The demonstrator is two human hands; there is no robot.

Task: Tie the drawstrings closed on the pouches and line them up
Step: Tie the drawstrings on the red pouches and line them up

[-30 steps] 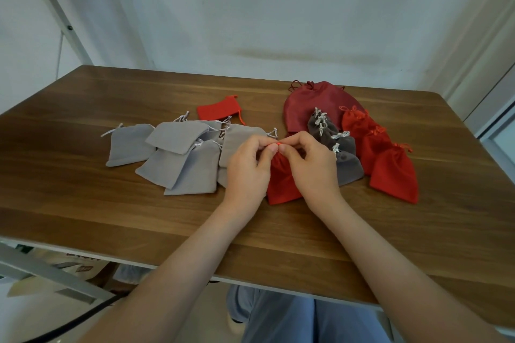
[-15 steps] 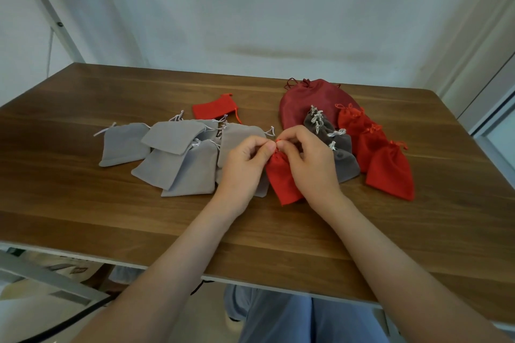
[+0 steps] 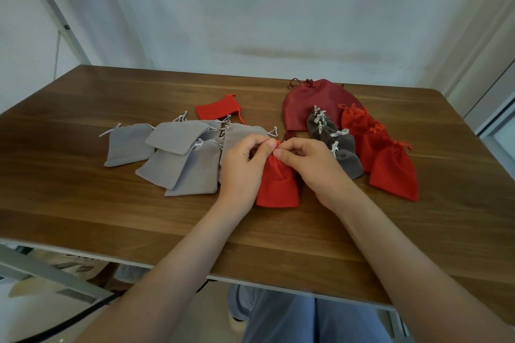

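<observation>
A small red pouch (image 3: pixel 277 185) lies on the wooden table (image 3: pixel 83 203) between my hands, its neck gathered. My left hand (image 3: pixel 245 167) and my right hand (image 3: pixel 309 164) both pinch its red drawstring at the top, fingertips nearly touching. To the right, tied pouches lie in rows: dark grey ones (image 3: pixel 338 145) and red ones (image 3: pixel 390 167), with a large dark red pouch (image 3: pixel 309 103) behind them. Several flat light grey pouches (image 3: pixel 178 153) lie untied in a loose pile on the left. One flat red pouch (image 3: pixel 217 108) lies behind that pile.
The table's near edge (image 3: pixel 278 284) runs just above my lap. A white wall stands close behind the far edge. A metal frame leg (image 3: pixel 53 5) rises at the back left. Bare wood shows at the front and far right (image 3: pixel 459 203).
My fingertips have worked at the cord while the red pouch shifted slightly and now lies straighter between my hands. The other pouches have not moved.
</observation>
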